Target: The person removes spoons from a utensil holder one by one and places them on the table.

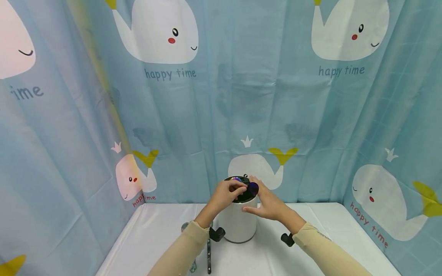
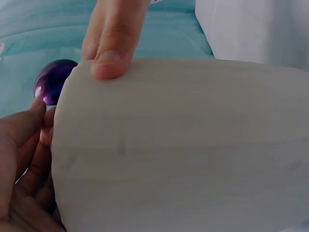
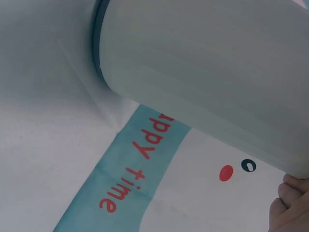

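A white cylindrical container (image 1: 237, 226) with a black top stands upright on the table. Over its opening, my left hand (image 1: 228, 194) has its fingers curled and pinches at a shiny purple spoon (image 1: 253, 188), whose rounded end shows above the rim. In the left wrist view those fingers meet the edge of the purple spoon (image 2: 54, 82); its lower part is hidden. A second, rainbow-shiny rounded piece (image 1: 236, 179) shows at the back of the opening. My right hand (image 1: 271, 203) rests against the container's right side, fingers extended, thumb (image 2: 113, 53) on the wall near the rim.
Left of the container, partly under my left forearm, lie a dark slim handle (image 1: 208, 255), a round metallic end (image 1: 184, 227) and a greenish piece (image 1: 193, 266). A white cloth covers the table (image 1: 145, 237). A blue whale-print curtain (image 1: 221, 99) hangs behind and at both sides.
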`<act>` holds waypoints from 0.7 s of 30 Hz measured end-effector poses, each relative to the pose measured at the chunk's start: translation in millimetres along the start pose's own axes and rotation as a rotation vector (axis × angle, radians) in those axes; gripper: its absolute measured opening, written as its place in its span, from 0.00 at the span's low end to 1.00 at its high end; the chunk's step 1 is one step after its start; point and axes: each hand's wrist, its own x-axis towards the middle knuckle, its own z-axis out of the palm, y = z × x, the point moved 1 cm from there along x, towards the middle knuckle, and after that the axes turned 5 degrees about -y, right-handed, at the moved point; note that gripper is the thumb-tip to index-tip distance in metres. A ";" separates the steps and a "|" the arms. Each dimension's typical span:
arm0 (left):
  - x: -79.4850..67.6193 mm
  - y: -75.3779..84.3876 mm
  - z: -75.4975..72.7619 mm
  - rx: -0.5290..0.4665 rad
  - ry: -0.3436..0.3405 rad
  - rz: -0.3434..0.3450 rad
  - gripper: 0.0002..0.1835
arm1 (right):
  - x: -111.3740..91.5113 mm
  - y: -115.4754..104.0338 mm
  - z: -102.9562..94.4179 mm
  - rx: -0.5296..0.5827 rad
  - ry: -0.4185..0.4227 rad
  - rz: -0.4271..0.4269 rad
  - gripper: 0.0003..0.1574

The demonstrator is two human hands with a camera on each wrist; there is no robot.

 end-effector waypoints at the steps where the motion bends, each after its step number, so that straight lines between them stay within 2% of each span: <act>1: 0.1 0.1 1.6 0.016 0.008 0.000 0.09 | -0.2 0.0 0.1 0.002 -0.002 0.002 0.74; 7: -1.0 1.9 9.2 0.090 0.044 0.019 0.11 | -1.2 -0.1 1.4 0.015 -0.005 0.005 0.73; 21: -1.4 5.2 14.5 0.124 0.085 0.000 0.11 | -0.2 -0.3 0.9 0.019 0.001 0.001 0.73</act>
